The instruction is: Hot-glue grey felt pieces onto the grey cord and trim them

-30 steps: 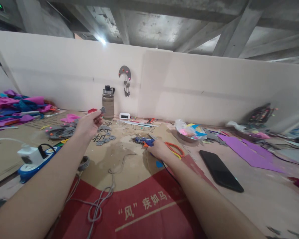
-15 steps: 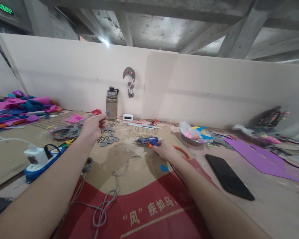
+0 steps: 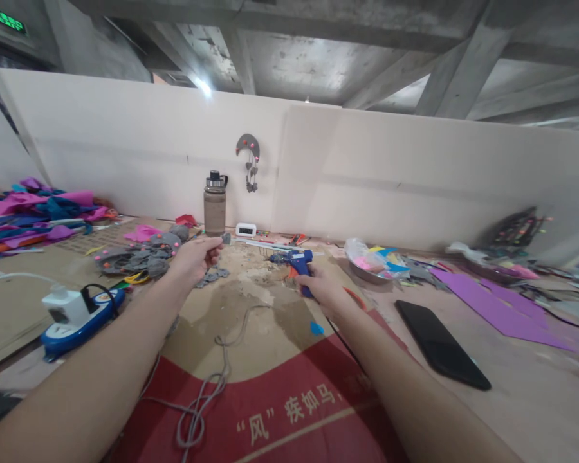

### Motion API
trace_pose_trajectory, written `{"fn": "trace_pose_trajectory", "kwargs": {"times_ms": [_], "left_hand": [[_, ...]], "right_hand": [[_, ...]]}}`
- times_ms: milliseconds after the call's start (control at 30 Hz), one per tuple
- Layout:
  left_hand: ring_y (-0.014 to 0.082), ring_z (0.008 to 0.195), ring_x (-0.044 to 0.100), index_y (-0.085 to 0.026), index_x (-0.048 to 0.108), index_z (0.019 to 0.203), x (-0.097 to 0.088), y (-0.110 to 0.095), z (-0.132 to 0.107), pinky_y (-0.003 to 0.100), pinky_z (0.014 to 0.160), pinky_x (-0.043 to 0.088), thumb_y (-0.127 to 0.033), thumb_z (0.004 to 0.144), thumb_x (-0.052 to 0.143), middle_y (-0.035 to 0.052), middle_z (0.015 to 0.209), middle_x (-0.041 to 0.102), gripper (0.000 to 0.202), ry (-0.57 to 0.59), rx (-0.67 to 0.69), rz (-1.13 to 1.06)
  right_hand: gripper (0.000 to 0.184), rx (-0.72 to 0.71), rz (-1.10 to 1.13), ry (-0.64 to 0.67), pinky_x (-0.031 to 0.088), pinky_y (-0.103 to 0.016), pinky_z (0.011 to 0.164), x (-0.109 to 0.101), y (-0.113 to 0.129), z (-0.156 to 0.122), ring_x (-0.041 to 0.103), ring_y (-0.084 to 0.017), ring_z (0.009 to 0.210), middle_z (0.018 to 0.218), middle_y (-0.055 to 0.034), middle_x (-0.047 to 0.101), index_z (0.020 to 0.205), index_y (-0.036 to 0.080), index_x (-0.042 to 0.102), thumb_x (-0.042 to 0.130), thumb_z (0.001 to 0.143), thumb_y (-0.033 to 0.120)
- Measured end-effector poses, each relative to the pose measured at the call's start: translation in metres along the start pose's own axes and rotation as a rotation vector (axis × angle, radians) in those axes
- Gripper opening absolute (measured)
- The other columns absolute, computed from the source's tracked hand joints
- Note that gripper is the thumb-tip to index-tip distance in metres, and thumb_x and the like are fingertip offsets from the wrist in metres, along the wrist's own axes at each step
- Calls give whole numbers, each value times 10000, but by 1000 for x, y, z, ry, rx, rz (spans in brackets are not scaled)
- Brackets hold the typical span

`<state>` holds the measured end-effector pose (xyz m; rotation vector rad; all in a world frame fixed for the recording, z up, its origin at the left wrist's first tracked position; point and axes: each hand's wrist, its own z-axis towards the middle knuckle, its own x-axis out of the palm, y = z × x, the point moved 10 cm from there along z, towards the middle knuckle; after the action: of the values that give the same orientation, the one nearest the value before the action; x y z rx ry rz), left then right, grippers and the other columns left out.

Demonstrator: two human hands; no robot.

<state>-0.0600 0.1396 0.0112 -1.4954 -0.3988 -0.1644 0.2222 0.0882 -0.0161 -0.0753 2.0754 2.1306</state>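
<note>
My left hand point(image 3: 195, 257) is stretched forward and pinches a small grey felt piece point(image 3: 226, 239) between thumb and fingers, above several grey felt cut-outs point(image 3: 212, 276) lying on the cardboard. My right hand point(image 3: 321, 286) grips a blue glue gun point(image 3: 294, 260) by its handle, lifted off the table with its nozzle pointing left toward the felt piece. Orange scissors point(image 3: 352, 297) lie just behind that hand.
A brown water bottle point(image 3: 215, 204) and a small white clock point(image 3: 246, 229) stand by the back wall. A power strip with a white charger point(image 3: 74, 312) is at left, a grey cord point(image 3: 207, 379) in front, a black phone point(image 3: 441, 352) at right. Coloured felt heaps point(image 3: 33, 209) lie far left.
My right hand has lifted the glue gun off the table and turned it upright. My left hand has moved right and lower with the grey felt piece, closer to the gun.
</note>
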Motion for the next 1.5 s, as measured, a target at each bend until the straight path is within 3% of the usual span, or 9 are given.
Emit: {"fn": "trace_pose_trajectory", "kwargs": {"times_ms": [133, 300, 567, 700, 833, 1000, 1133, 1267, 1500], "left_hand": [[57, 433, 504, -91, 623, 639, 9, 17, -4, 143, 393, 393, -121, 642, 672, 24, 538, 574, 57, 46, -84, 38], [60, 423, 504, -89, 623, 620, 12, 18, -9, 152, 383, 391, -146, 610, 705, 35, 553, 594, 100, 51, -84, 86], [47, 412, 479, -116, 601, 626, -12, -14, -1, 131, 344, 338, -139, 614, 697, 13, 566, 592, 99, -81, 18, -17], [48, 412, 471, -115, 586, 629, -24, -27, 0, 132, 340, 337, -121, 626, 678, 9, 548, 582, 93, -136, 46, -88], [45, 413, 469, -114, 575, 638, -25, -29, -2, 135, 353, 346, -86, 639, 638, 16, 563, 589, 68, -153, 40, -128], [49, 438, 484, -110, 562, 615, -22, -27, -4, 143, 390, 374, -81, 648, 611, 21, 569, 586, 66, -162, 33, -87], [53, 443, 474, -119, 552, 602, -22, -37, 0, 149, 397, 361, -102, 660, 592, 27, 564, 579, 73, -155, 36, 55], [50, 430, 430, -134, 540, 587, -35, -46, 12, 148, 372, 302, -135, 639, 626, 12, 547, 554, 101, -154, 28, 314], [44, 379, 317, -153, 451, 521, -74, -24, 24, 175, 353, 179, -217, 652, 615, -41, 445, 414, 219, -196, -8, 580]], "right_hand": [[235, -35, 142, 9, 484, -222, 502, 8, 8, -9, 565, -106, 574, 669, 29, 565, 870, 191, 480, 564, 654, 155], [274, -125, 238, 111, 513, -234, 511, 30, 23, -20, 610, -118, 625, 806, -4, 590, 942, 204, 472, 573, 687, 193], [204, -226, 204, 139, 511, -217, 519, 47, 78, -11, 573, -88, 568, 741, 22, 605, 909, 213, 481, 553, 725, 162], [163, -96, 181, 75, 485, -202, 490, 51, 45, 4, 541, -71, 512, 696, 35, 591, 862, 204, 456, 518, 731, 129], [66, 78, -121, 79, 476, -214, 476, 53, -7, 19, 522, -81, 457, 581, 21, 567, 784, 173, 476, 510, 747, 130], [56, 103, -412, 23, 496, -278, 538, 37, -18, 29, 613, -166, 586, 642, -81, 627, 741, 151, 532, 505, 774, 187], [162, -31, -782, -62, 459, -376, 797, 24, 8, 18, 600, -296, 960, 919, -215, 637, 766, 106, 607, 563, 763, 262], [272, -310, -1183, -123, 429, -397, 802, 35, 47, -6, 567, -311, 985, 1033, -207, 591, 907, 104, 617, 507, 819, 337], [118, -634, -841, 189, 412, -261, 759, 109, 67, -25, 539, -134, 812, 918, -60, 595, 864, 165, 618, 521, 813, 210]]}}
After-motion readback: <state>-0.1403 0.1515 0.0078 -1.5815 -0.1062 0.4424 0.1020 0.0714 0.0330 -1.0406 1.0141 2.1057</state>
